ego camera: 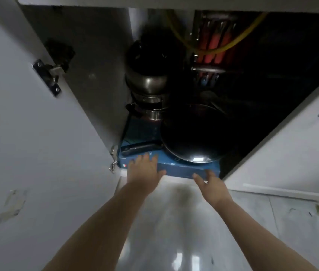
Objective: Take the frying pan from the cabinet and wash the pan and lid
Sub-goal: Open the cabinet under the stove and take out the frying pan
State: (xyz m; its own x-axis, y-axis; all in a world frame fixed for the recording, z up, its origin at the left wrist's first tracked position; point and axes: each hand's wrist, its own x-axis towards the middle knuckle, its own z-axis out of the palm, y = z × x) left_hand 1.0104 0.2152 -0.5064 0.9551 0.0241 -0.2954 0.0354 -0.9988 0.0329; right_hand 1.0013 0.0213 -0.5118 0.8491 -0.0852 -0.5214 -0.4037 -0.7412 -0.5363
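1. the frying pan (190, 141) sits on a blue box (184, 170) at the cabinet's front.
2. it looks rigid, fairly heavy, slick; its black handle (141, 149) is the best hold.
3. left hand (144, 170) and right hand (211, 184) are spread wide, holding nothing.

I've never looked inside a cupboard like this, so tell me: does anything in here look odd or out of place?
Two things. The black frying pan sits on a flat blue box, not on the cabinet floor. The open left door has chipped patches low on its inner face. Both hands are open, empty, at the box's front edge.
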